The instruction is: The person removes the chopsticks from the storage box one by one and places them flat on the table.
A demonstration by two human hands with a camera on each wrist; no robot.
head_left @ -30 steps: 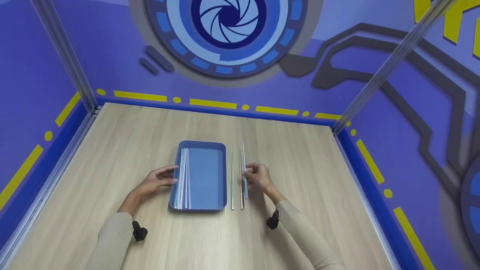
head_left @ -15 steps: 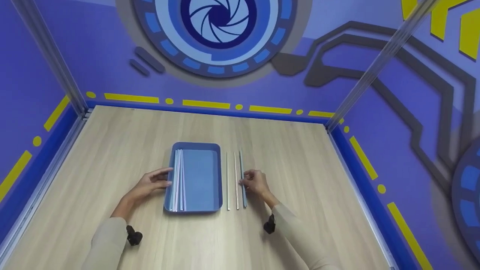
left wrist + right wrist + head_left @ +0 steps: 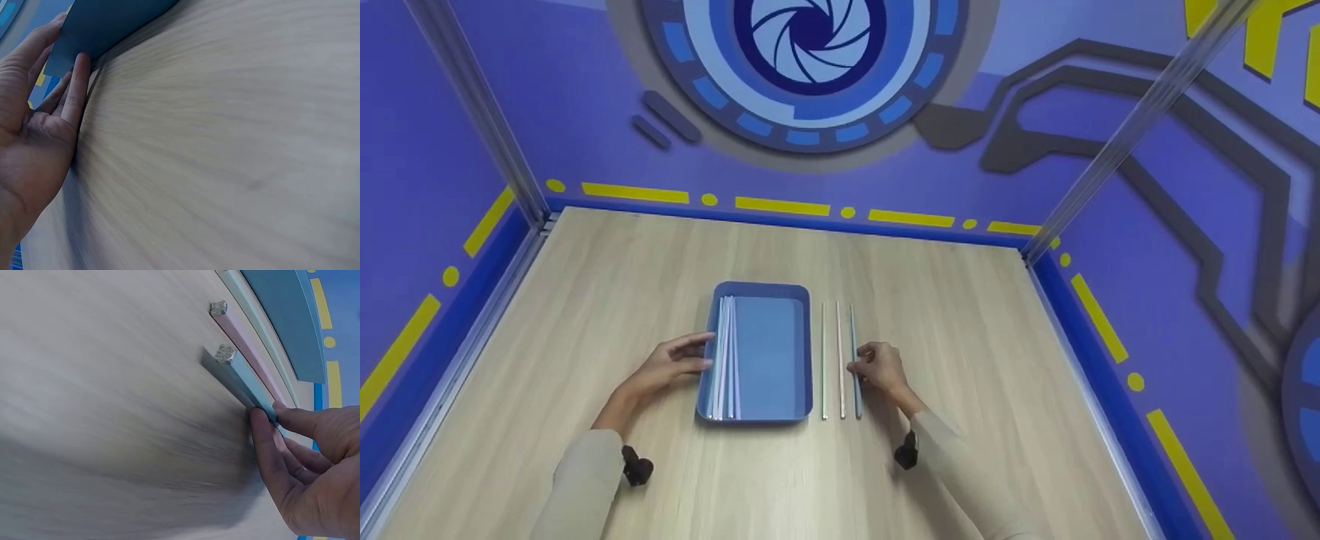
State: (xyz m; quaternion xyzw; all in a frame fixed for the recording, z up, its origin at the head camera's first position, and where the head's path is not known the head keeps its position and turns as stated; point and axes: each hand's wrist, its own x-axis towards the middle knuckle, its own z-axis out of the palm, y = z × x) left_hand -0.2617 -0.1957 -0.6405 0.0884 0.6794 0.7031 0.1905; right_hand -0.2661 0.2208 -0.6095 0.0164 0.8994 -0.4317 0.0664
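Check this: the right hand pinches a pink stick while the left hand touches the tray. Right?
Not pink: the right hand pinches a light blue stick, as the right wrist view shows, while the left hand touches the tray.

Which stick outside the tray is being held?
The blue stick, farthest from the tray: the right fingers pinch it, while the pink stick and pale green stick lie unheld.

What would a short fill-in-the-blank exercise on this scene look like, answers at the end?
1. The pinched stick in the right hand is light ____ in colour.
2. Outside the tray there are ____ sticks, counting the pinched one.
3. The middle stick of that row is ____ in colour.
4. The left hand touches the tray's ____ side, as the person sees it.

Missing words: blue; three; pink; left.
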